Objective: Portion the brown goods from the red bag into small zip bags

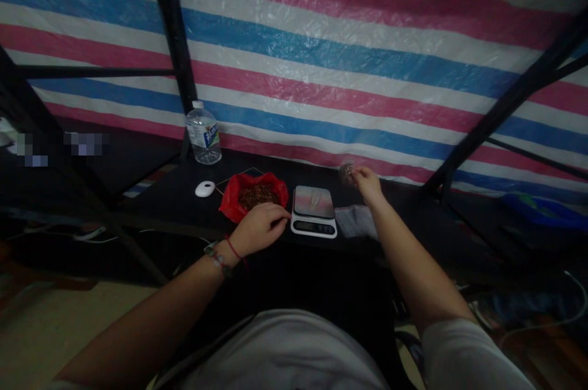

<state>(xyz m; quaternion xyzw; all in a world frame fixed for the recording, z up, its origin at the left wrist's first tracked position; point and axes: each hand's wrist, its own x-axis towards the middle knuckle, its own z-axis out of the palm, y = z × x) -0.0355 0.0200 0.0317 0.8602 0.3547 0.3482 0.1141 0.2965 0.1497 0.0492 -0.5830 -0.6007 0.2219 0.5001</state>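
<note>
My left hand [258, 228] is over the near edge of a red plastic bag [229, 203] with its top spread wide. Loose brown dried bits [260, 195] fill the bag. The fingers stretch right, thumb apart, with the tips close to a white digital kitchen scale [313, 228]; whether they touch it I cannot tell. Beyond the scale's right side, my right hand [367, 184] pinches a small clear bag [345, 174] with brownish contents, held above the table. Flat clear plastic bags [356, 221] lie right of the scale, partly behind my right forearm.
Left of the red bag are a white computer mouse [204, 188] and a clear plastic bottle [203, 136]. Dark metal posts [172, 29] frame the black table [156, 194]. A striped plastic sheet [321, 59] hangs behind. Something blue [542, 211] lies far right.
</note>
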